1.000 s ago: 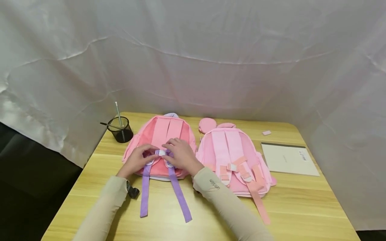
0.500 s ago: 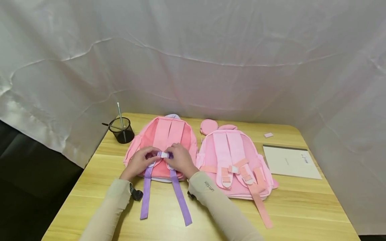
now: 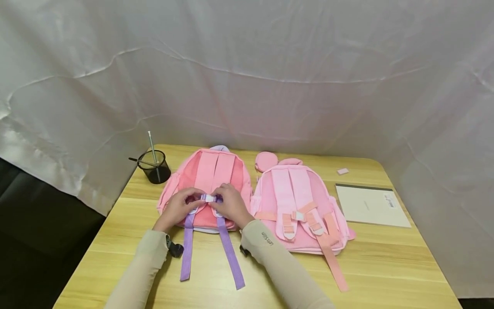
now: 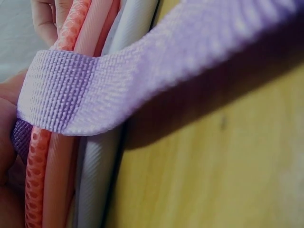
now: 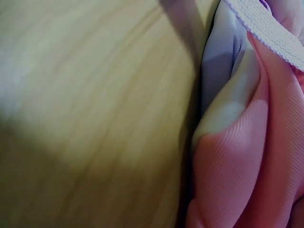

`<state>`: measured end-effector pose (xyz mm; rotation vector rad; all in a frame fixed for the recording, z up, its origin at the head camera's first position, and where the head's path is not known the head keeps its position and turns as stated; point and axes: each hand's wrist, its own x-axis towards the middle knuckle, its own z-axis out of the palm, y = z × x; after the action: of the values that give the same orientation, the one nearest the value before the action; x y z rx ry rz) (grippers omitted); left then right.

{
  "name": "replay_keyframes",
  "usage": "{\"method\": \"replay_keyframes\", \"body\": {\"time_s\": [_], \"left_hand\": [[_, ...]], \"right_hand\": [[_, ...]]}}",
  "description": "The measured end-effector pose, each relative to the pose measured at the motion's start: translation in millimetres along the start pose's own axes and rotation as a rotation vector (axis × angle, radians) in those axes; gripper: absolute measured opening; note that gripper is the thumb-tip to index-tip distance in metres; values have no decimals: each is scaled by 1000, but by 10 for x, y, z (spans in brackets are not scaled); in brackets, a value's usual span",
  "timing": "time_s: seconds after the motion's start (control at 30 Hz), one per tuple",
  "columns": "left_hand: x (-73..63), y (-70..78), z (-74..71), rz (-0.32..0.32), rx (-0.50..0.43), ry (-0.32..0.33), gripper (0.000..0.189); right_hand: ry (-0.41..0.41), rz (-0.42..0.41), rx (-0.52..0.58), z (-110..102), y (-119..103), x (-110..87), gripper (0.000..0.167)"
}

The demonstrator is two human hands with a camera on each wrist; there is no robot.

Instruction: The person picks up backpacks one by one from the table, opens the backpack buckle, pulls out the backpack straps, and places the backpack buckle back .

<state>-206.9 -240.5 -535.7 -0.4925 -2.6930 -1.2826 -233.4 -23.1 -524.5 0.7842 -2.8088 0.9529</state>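
In the head view, your left hand [image 3: 178, 209] and right hand [image 3: 231, 204] pinch the two ends of a white buckle [image 3: 209, 198] over the lower middle of the coral backpack [image 3: 206, 169]. It lies shoulder straps up on the bench [image 3: 386, 266], two purple straps [image 3: 230, 253] running toward you. A paler pink backpack [image 3: 285, 195] lies just to its right, a mesh pen cup [image 3: 157, 174] stands near its left side, and a notepad [image 3: 370, 206] is farther right.

In your left wrist view, a purple strap curves across the coral backpack's edge.

In your right wrist view, the backpack's folded side meets the bench; your grip is hidden there.
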Motion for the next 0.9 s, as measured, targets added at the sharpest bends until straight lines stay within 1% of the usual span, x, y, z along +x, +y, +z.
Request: {"method": "replay_keyframes", "body": {"time_s": [0.27,0.53,0.7,0.9], "left_hand": [[11,-20,-5,-3,8,-4,22],[17,-21,3,-4,4,-17,21],[35,-8,-1,-7,9,-21,21],[30,-6,-1,-5,21,-30,22]], "right_hand": [[-2,-8,-7,27,28,19,17],[-27,-36,-59,34,45,24,16],[-20,-61,-54,4,34,34,16],[-37,-70,-39,-6,28,53,16]]}}
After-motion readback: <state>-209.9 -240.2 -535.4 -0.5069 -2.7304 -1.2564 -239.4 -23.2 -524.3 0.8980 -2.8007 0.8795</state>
